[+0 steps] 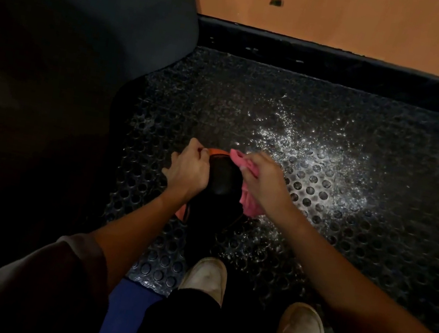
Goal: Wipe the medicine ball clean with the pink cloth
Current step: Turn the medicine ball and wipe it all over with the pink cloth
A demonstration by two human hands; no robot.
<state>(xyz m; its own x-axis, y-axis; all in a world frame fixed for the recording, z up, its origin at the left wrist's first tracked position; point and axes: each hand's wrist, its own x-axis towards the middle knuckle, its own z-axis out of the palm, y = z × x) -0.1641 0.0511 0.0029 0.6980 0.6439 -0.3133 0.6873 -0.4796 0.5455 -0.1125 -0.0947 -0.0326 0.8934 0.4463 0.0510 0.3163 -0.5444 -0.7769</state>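
Observation:
A black medicine ball [219,184] with orange panels sits on the dark rubber mat, low in the middle of the view. My left hand [190,166] grips its left side, fingers curled over the top edge. My right hand [264,178] holds the pink cloth [247,203] bunched against the ball's right side. Pink fabric sticks out above my fingers and hangs below my wrist. Much of the ball is hidden by both hands and by shadow.
The black mat [349,217] has round holes and a shiny speckled patch to the right of the ball. A large dark padded object [74,40] fills the left. An orange wall [353,17] with a black baseboard stands behind. My two pale shoes [301,328] are at the bottom.

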